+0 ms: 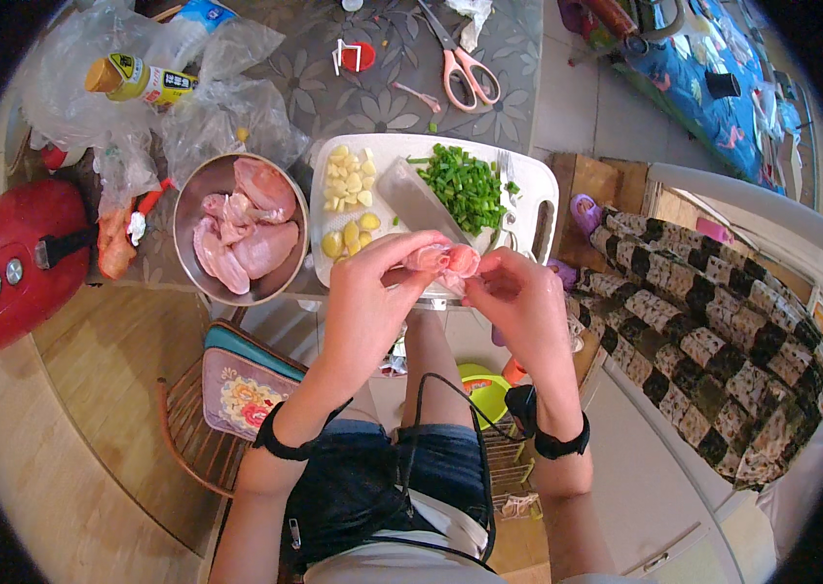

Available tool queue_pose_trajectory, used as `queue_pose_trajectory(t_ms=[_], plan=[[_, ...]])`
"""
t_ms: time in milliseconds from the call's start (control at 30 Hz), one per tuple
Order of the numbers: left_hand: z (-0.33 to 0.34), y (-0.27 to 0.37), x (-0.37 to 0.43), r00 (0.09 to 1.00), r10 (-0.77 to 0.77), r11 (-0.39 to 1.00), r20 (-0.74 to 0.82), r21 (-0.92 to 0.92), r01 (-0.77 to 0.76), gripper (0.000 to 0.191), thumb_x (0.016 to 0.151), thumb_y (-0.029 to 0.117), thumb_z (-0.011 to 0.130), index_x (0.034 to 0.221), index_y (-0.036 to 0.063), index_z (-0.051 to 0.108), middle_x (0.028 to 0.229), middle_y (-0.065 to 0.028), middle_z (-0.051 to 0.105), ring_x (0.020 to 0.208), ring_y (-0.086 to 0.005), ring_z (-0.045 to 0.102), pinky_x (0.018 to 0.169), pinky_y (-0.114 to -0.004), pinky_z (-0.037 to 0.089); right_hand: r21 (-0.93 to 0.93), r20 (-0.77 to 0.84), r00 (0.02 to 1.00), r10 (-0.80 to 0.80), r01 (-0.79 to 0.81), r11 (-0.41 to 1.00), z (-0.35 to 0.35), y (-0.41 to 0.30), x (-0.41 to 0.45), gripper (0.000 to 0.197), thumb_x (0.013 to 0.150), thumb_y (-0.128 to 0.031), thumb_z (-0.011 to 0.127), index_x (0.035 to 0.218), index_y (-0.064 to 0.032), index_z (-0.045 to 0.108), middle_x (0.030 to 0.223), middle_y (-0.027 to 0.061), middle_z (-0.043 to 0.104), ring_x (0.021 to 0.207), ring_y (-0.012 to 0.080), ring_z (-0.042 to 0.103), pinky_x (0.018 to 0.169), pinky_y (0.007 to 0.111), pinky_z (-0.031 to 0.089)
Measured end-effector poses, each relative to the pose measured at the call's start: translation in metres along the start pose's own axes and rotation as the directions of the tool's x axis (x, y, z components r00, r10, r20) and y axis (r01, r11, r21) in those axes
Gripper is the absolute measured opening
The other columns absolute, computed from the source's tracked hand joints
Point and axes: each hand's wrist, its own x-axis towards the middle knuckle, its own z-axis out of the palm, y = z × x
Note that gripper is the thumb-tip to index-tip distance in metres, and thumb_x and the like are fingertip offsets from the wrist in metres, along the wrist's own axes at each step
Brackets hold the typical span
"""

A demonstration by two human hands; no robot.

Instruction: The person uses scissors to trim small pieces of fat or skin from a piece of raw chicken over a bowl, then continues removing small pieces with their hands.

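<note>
Between my two hands is a piece of raw chicken (448, 260), pinkish and wet, above the near edge of a white cutting board (397, 144). My left hand (386, 285) grips its left side with thumb and fingers. My right hand (517, 288) pinches its right and lower side. On the board lie chopped garlic (348, 179), ginger slices (349, 235), chopped green onions (464, 191) and a wide knife blade (422, 201); my hands hide the knife's near end. A metal bowl (183, 252) with several raw chicken pieces (265, 252) stands left of the board.
Pink-handled scissors (466, 77) lie beyond the board. A yellow-capped bottle (141, 80) rests among plastic bags (61, 95) at the back left. A red appliance (32, 255) stands far left, a chair (251, 387) below the bowl. A person in checked trousers (696, 328) is at right.
</note>
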Motion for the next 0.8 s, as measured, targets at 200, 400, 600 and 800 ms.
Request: queue_pose_trajectory(t_ms=[200,400,600,800], plan=[[0.005,-0.008,0.007,0.997,0.041,0.993,0.061,0.11,-0.048,0.024,0.075,-0.002,0.061,0.1,-0.0009,0.061,0.093,-0.009,0.064,0.082,-0.0139,0.061,0.075,-0.025,0.048,-0.092,0.065,0.998,0.002,0.004,0.996,0.002,0.016,0.013,0.015,0.072,-0.007,0.062,0.084,0.0018,0.059,0.07,0.0139,0.063,0.065,0.0205,0.063,0.061,0.029,0.047],[0.012,-0.029,0.013,0.977,0.181,0.944,0.115,0.258,-0.205,0.024,0.074,0.003,0.062,0.098,0.0006,0.062,0.088,-0.0128,0.064,0.077,-0.0221,0.062,0.068,-0.028,0.048,0.017,0.236,0.971,0.023,-0.028,0.999,0.004,0.046,0.026,0.019,0.071,-0.007,0.063,0.088,0.0014,0.06,0.071,0.0139,0.062,0.063,0.0193,0.061,0.061,0.03,0.047],[0.014,-0.035,0.021,0.968,0.177,0.928,0.177,0.297,-0.224,0.023,0.074,0.007,0.062,0.096,0.0015,0.062,0.086,-0.0144,0.064,0.076,-0.0262,0.063,0.068,-0.029,0.048,0.154,0.503,0.86,0.082,-0.183,0.971,0.005,0.081,0.045,0.022,0.075,-0.01,0.063,0.093,0.0025,0.06,0.077,0.0087,0.065,0.07,0.0146,0.061,0.065,0.026,0.049],[0.014,-0.035,0.035,0.963,0.199,0.949,0.18,0.211,-0.235,0.022,0.074,0.004,0.059,0.096,0.0004,0.062,0.083,-0.0131,0.065,0.075,-0.0224,0.064,0.068,-0.028,0.049,0.468,0.534,0.834,0.136,-0.426,0.774,0.014,0.067,0.031,0.028,0.078,-0.015,0.064,0.101,-0.0005,0.057,0.087,0.0078,0.063,0.076,0.0141,0.061,0.066,0.026,0.051]])
